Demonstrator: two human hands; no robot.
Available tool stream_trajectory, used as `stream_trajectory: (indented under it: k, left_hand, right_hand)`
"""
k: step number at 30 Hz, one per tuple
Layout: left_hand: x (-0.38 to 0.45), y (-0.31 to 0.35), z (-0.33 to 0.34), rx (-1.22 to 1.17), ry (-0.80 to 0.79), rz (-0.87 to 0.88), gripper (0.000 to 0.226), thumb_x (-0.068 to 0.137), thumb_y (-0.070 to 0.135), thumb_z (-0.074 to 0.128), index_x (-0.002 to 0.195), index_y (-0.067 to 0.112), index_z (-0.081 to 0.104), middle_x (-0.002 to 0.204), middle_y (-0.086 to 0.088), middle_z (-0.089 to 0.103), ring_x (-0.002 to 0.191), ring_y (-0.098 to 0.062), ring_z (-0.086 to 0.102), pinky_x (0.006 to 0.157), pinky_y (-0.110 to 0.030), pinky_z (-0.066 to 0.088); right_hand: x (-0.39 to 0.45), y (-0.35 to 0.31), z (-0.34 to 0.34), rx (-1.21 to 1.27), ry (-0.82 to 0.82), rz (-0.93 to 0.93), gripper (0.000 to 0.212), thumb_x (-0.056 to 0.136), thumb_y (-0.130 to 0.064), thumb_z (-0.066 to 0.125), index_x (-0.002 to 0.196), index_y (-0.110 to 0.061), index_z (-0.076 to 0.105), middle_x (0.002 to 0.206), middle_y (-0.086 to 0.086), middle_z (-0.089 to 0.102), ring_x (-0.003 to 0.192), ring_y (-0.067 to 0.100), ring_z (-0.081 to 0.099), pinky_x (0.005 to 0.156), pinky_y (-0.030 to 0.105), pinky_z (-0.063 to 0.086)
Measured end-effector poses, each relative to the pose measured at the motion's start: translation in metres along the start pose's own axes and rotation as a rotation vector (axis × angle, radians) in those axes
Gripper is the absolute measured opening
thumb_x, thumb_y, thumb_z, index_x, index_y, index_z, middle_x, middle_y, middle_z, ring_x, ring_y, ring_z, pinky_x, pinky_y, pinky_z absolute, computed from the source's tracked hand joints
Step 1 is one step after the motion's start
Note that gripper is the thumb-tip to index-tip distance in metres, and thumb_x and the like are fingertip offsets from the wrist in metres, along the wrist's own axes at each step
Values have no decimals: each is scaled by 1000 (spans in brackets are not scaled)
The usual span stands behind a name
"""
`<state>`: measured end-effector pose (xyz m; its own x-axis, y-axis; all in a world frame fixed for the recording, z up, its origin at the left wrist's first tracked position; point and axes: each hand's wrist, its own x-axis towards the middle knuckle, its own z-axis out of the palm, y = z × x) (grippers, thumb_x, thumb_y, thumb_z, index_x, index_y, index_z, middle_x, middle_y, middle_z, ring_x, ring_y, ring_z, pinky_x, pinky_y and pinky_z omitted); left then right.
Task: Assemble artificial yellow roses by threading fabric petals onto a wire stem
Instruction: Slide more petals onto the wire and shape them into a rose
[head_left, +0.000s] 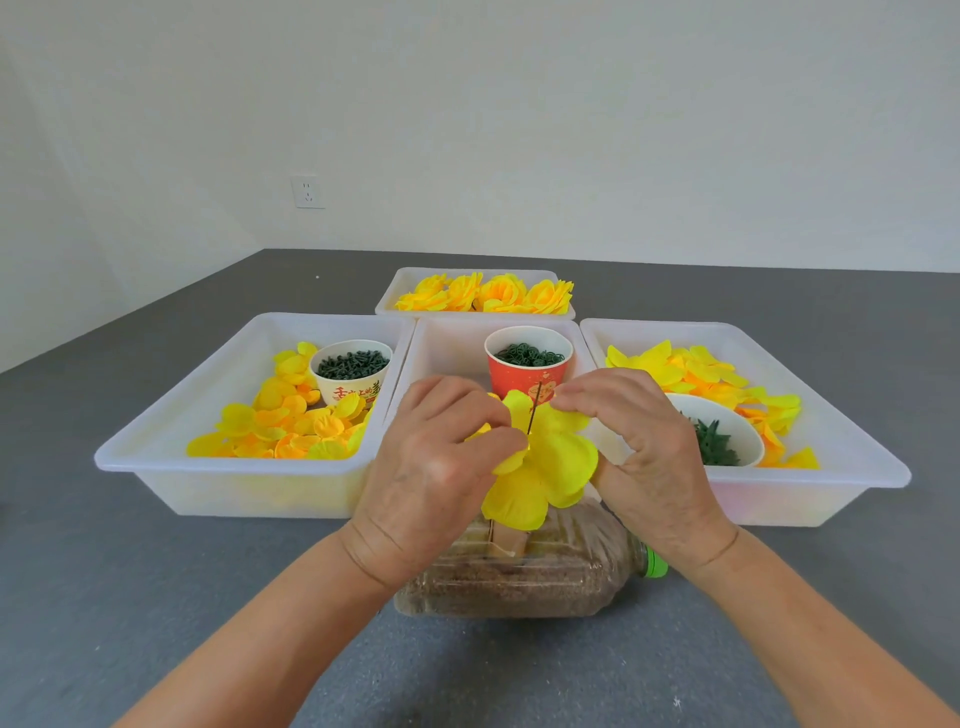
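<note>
— Grey covers the bench (156, 571), and a plain white wall with a socket (309, 192) stands behind it. What's on it?

— Four white trays. The far tray (395, 291) holds finished yellow roses (488, 293). The left tray (171, 415) has loose yellow petals (270, 426) and a cream paper cup (351, 371) of dark green pieces. The middle tray (441, 348) holds a red paper cup (527, 366) of green rings. The right tray (831, 415) has more petals (696, 371) and a white bowl (737, 431) of green parts.

— And the hands?

— Both are raised in front of the middle tray. The left hand (436, 457) pinches a large yellow fabric petal piece (545, 467) near its centre, fingers curled onto it. The right hand (644, 441) has its fingertips on the petal's upper right edge, thumb below; fingers bent around the fabric.

— The stem?

— A thin dark wire stem (534, 408) pokes upward through the middle of the petal piece, between the two hands.

— Anything underneath?

— A clear plastic bottle (519, 577) lying on its side, filled with brown grainy stuff, green cap (653, 564) pointing right.
</note>
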<state>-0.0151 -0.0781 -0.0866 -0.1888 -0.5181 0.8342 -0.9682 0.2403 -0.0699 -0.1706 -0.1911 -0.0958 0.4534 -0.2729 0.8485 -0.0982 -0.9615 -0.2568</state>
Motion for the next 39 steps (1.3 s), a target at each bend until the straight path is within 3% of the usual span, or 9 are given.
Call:
stream_trajectory:
  k: [4, 7, 10, 21, 26, 34, 39]
  left_hand:
    - [-2, -1, 2, -5, -17, -6, 30, 57, -14, 76, 79, 6, 73, 81, -6, 67, 77, -27, 58, 75, -33, 40]
    - [-3, -3, 4, -52, -9, -57, 19, 67, -4, 75, 84, 6, 73, 87, -5, 68, 83, -25, 57, 74, -37, 43]
    - [-3, -6, 6, -76, -23, -98, 23, 66, -1, 72, 87, 6, 74, 93, -4, 71, 91, -20, 55, 79, -36, 41]
    - [-6, -9, 3, -90, -90, -87, 19, 70, -1, 72, 87, 6, 75, 93, -2, 73, 87, -25, 67, 79, -38, 40]
    - [-9, -10, 1, -96, -116, -73, 21, 68, -3, 70, 86, 6, 75, 91, -2, 73, 86, -25, 67, 79, -37, 40]
    - [-12, -10, 2, -90, -125, -61, 27, 63, -5, 73, 87, 6, 75, 91, -2, 73, 84, -23, 66, 77, -36, 41]
    - [-13, -10, 2, -100, -119, -70, 22, 66, 0, 71, 87, 7, 75, 90, -1, 72, 85, -22, 63, 78, -36, 42]
  right_hand:
    - [-4, -2, -2, -47, -6, -74, 21, 73, 0, 72, 93, -7, 73, 103, 6, 67, 99, 28, 56, 79, 49, 46]
    - [-4, 0, -2, -60, -10, -93, 21, 70, 4, 73, 88, -8, 75, 101, 7, 68, 96, 31, 57, 76, 50, 47]
    - [-5, 1, -1, -57, -9, -91, 26, 67, 10, 74, 85, -8, 75, 99, 7, 68, 95, 32, 58, 74, 51, 48]
    - [-12, -1, -1, -36, -46, -84, 14, 80, -10, 63, 84, -8, 75, 96, 4, 69, 93, 30, 60, 77, 46, 48]
    - [-16, -1, -1, -64, -68, -88, 17, 70, -1, 72, 84, -10, 76, 95, 1, 70, 92, 27, 60, 78, 44, 47]
    - [-18, 1, 0, -14, -84, -61, 21, 67, 1, 72, 85, -10, 76, 93, -2, 71, 92, 21, 59, 75, 46, 48]
    - [-20, 0, 1, 3, -98, -70, 25, 64, 4, 71, 85, -8, 75, 92, 0, 71, 90, 26, 62, 74, 48, 49]
